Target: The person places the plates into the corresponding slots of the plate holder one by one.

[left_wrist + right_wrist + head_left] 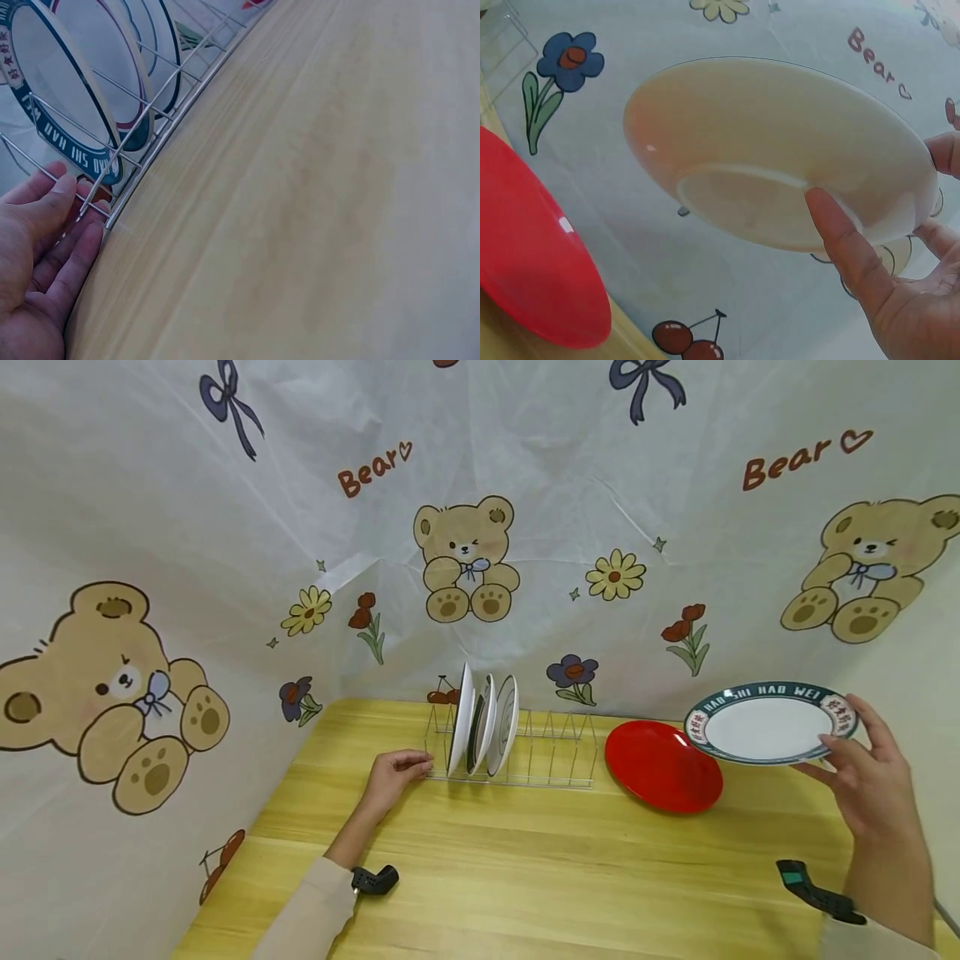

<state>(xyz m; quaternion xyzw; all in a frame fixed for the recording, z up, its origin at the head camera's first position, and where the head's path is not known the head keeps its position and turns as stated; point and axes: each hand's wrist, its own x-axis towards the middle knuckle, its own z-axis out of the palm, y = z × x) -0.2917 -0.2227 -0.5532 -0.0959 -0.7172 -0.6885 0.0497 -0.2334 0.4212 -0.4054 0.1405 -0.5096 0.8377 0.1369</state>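
A metal dish rack (540, 783) stands near the back of the table with several plates (504, 727) upright in its left slots. My left hand (396, 777) grips the rack's left end; in the left wrist view its thumb and fingers (71, 262) close round the end wire. At the right, my right hand (873, 777) holds an oval plate (765, 727) with a green lettered rim by its right edge, raised above the table. The right wrist view shows that plate's pale underside (780, 127), a finger pressed against it. A red plate (660, 768) lies just left of it, partly overlapped in the head view.
The wooden table (540, 877) reaches back to a white cloth (555, 468) printed with bears, bows and flowers, which hangs behind and on the left. Thin wire dividers (551, 743) make up the right half of the rack.
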